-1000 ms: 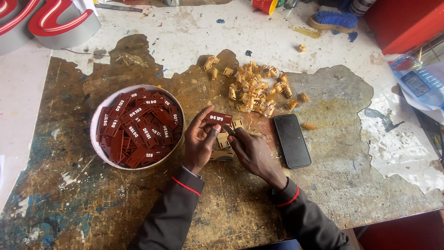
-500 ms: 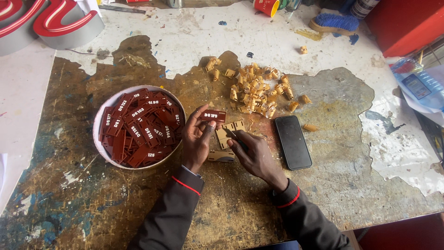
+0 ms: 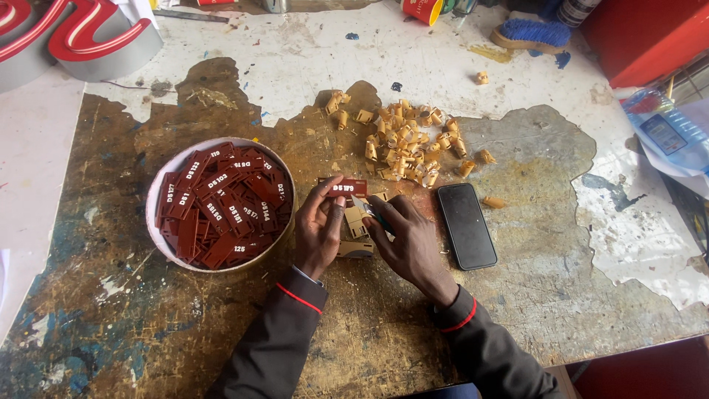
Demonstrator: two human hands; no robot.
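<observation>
- Pinched between thumb and fingertips of my left hand point(image 3: 319, 230): one dark red tag point(image 3: 344, 186) with white lettering, held flat just above the worn tabletop point(image 3: 221, 332), right of the bowl.
- My right hand point(image 3: 410, 242): fingers pressed together on a slim blade-like tool point(image 3: 366, 209), its tip aimed at the tag's near edge. I cannot tell whether it touches.
- Under both hands: a few tan backing scraps point(image 3: 357, 220), one more lying near at the wrists.
- Left, just beside my left hand: white round bowl point(image 3: 158, 193), heaped with more red tags.
- Far right of the grip: loose pile of tan curled peelings point(image 3: 408, 144), with strays scattered further right.
- Right, near my right hand: black phone point(image 3: 466, 225), face up, apart from the work.
- Far edge: blue brush point(image 3: 533, 35), red cup point(image 3: 423, 9), red-and-white channel letter point(image 3: 81, 37) at far left.
- Handling note, my judgement: keep the tag steady and level, work the tip shallow along the edge, and keep the blade pointed away from the holding thumb.
</observation>
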